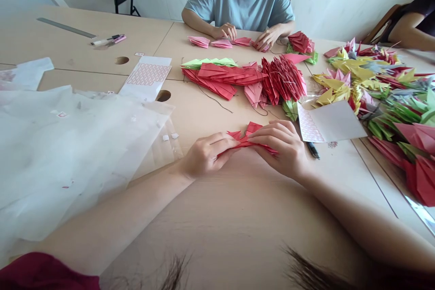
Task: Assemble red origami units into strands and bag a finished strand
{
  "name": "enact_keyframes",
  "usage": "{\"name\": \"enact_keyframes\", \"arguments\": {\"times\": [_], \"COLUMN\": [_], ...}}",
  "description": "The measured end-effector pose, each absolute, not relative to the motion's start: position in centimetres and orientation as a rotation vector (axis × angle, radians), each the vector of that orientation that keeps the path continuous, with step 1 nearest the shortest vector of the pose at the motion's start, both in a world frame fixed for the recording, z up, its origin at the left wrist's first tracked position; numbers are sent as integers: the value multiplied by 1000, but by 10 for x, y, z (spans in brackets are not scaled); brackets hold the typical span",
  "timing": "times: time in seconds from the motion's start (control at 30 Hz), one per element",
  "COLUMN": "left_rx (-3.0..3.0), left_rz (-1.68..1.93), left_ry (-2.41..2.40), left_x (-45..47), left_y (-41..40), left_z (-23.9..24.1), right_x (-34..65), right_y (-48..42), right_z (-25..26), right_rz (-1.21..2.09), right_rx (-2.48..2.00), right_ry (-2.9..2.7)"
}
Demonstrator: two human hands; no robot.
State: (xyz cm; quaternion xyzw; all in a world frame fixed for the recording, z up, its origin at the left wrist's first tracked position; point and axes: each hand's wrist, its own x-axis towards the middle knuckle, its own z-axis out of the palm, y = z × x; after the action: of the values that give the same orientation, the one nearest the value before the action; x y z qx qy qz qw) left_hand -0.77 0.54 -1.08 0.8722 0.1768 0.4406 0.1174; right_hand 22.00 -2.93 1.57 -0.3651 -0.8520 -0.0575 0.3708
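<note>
Between my two hands, just above the table, are red folded paper pieces (pixel 253 129) that look like origami. My left hand (pixel 209 152) pinches their left end between thumb and fingers. From the other side, my right hand (pixel 280 147) grips them with its fingers laid over the top, hiding part of the folds. Beyond my hands lie stacks of red folded paper (pixel 234 74) and a thicker red bundle (pixel 283 79) with dark thread around it. A light green folded strip (pixel 210 62) rests behind the red stacks.
Clear plastic bags (pixel 78 140) cover the left side. A sticker sheet (pixel 146 77) lies beyond them; another white sheet (pixel 336 122) and a pen (pixel 312 150) are by my right hand. Colourful paper cranes (pixel 367 81) pile up at right. Opposite, a person (pixel 241 4) handles pink folded paper.
</note>
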Motion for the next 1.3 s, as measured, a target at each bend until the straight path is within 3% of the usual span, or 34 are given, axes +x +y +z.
{"name": "enact_keyframes", "arguments": {"times": [0.27, 0.57, 1.3], "left_rx": [2692, 2596, 2743], "left_rz": [1278, 1187, 1323], "left_ry": [559, 488, 658], "left_x": [-6, -6, -6], "left_y": [0, 0, 2], "left_z": [-11, -8, -2], "right_x": [210, 216, 218], "right_y": [-37, -32, -32], "right_z": [15, 20, 10], "right_rz": [-233, -72, -51], "right_rx": [-905, -892, -864], "right_ry": [-2268, -2265, -2191]}}
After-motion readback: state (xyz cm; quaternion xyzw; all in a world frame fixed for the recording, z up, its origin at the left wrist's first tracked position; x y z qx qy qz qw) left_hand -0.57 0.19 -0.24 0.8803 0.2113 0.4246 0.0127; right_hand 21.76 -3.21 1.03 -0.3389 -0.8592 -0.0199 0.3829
